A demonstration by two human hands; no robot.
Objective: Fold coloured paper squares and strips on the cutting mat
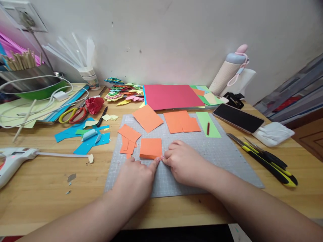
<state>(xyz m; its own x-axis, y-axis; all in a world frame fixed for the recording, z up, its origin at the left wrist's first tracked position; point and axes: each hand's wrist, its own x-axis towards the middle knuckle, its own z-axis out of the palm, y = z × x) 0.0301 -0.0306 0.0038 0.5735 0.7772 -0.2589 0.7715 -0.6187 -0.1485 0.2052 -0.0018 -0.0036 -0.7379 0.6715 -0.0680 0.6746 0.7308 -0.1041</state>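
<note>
My left hand (pixel 138 176) and right hand (pixel 184 163) touch the orange paper (pixel 150 147) (gripping? I can't tell), likely light, easily creased, best held by edges.

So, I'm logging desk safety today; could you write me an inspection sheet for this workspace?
Surface: wooden desk, bearing a grey gridded cutting mat.
Work pieces: orange sheet on the mat, creased along its near edge; loose orange papers beyond it and to its left.
Clutter: blue scraps and glue gun at left; phone and utility knife at right, its blade end toward the mat.
Grip: left hand and right hand both have fingertips at the sheet's near right corner; any pinch can't be made out.
Cables: white cable looped at left; cord from a wall plug.
Surroundings: pale wall behind, bottle near it.
Other people: nothing seen.
</note>
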